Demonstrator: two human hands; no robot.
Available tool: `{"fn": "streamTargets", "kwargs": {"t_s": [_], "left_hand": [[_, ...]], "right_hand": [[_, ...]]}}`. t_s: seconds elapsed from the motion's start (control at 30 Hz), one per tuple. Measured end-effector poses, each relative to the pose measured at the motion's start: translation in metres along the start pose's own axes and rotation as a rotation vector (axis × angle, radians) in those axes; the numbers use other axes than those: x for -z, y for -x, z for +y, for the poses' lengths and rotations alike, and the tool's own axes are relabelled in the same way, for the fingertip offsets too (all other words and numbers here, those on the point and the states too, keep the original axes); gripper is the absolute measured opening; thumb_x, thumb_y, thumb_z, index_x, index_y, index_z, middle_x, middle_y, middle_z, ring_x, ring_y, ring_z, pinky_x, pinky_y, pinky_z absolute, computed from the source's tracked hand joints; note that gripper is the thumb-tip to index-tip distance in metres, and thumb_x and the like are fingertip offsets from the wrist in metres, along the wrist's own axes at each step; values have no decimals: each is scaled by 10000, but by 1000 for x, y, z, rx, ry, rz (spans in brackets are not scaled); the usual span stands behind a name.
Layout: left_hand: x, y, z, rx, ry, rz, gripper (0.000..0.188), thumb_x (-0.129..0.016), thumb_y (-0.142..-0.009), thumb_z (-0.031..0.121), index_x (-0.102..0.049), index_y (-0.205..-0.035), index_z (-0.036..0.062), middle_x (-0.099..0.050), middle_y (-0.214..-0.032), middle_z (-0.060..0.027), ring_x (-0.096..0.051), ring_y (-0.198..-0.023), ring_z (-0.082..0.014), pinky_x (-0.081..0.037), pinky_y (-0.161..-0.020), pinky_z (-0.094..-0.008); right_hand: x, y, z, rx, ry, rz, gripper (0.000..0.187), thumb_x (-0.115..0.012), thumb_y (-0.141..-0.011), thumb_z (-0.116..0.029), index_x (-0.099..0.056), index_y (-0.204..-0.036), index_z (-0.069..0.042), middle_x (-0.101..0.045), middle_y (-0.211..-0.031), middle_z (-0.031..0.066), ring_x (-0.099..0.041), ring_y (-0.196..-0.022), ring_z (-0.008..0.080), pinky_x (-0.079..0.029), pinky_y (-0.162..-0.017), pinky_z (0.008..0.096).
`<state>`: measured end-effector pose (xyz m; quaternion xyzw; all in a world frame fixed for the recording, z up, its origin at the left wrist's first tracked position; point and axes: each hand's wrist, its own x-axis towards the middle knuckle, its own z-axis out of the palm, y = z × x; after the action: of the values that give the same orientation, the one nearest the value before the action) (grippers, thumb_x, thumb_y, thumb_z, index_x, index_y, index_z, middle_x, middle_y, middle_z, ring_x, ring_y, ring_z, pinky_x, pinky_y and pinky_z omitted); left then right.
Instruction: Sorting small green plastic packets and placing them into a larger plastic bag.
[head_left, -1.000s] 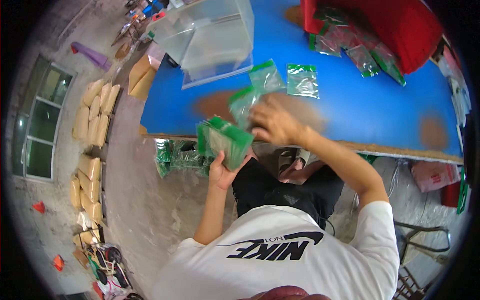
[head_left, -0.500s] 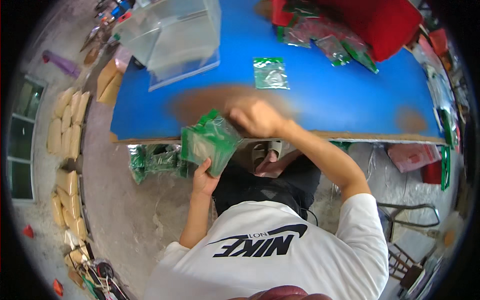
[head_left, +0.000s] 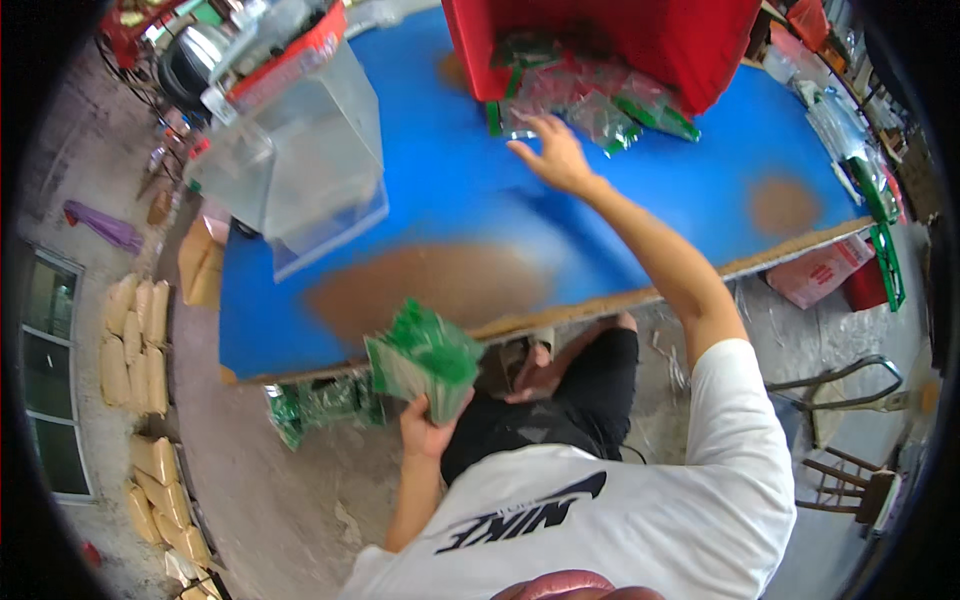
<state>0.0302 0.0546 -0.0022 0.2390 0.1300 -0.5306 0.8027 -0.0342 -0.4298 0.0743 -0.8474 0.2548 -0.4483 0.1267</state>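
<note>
My left hand (head_left: 428,428) grips a thick stack of small clear plastic bags with green edges (head_left: 425,355), holding it by its lower end just off the table's near edge. My right hand (head_left: 555,158) is stretched far across the blue table (head_left: 450,210). Its thumb and fingers are apart, beside the left end of a loose pile of similar bags (head_left: 600,118). The fingertips come close to the nearest bag; whether they touch it is hard to tell. This pile spills from the mouth of a red bin (head_left: 640,45) lying open toward me.
A translucent plastic box (head_left: 315,150) stands at the table's left. More green-edged bags (head_left: 330,408) are below the near edge. Stacked tan packages (head_left: 137,345) sit along the left, and a wooden stool (head_left: 850,485) is at the lower right.
My right hand has moved from near my left hand out to the pile by the red bin. The single bag no longer lies apart on the table. The whole view has shifted.
</note>
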Motion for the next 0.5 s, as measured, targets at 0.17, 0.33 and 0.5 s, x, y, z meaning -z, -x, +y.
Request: {"fn": "streamTargets", "kwargs": {"t_s": [0.17, 0.33, 0.5], "left_hand": [[26, 12, 0, -29, 21, -2, 729, -693, -684, -13, -507, -1386, 49, -579, -1380, -129, -498, -1327, -347, -356, -1165, -533], [28, 37, 0, -68, -26, 23, 632, -785, -710, 29, -584, -1307, 73, -628, -1312, -69, -542, -1288, -292, -399, -1134, -472], [9, 37, -4, -101, -4, 52, 678, -859, -700, 166, -601, -1321, 73, -609, -1366, -86, -519, -1309, -309, -343, -1161, -502]], "right_hand": [[13, -76, 148, -377, 649, -142, 1069, -513, -697, -902, -294, -1563, -316, -181, -1623, 245, -124, -1479, 521, -81, -1096, 773], [17, -89, 171, -631, 662, -389, 1097, -485, -658, -939, -371, -1532, -285, -275, -1601, 210, -174, -1480, 480, -78, -1138, 715], [12, -58, 115, -476, 663, -396, 1107, -543, -669, -898, -463, -1475, -143, -319, -1566, 237, -215, -1469, 457, -119, -1133, 710]]}}
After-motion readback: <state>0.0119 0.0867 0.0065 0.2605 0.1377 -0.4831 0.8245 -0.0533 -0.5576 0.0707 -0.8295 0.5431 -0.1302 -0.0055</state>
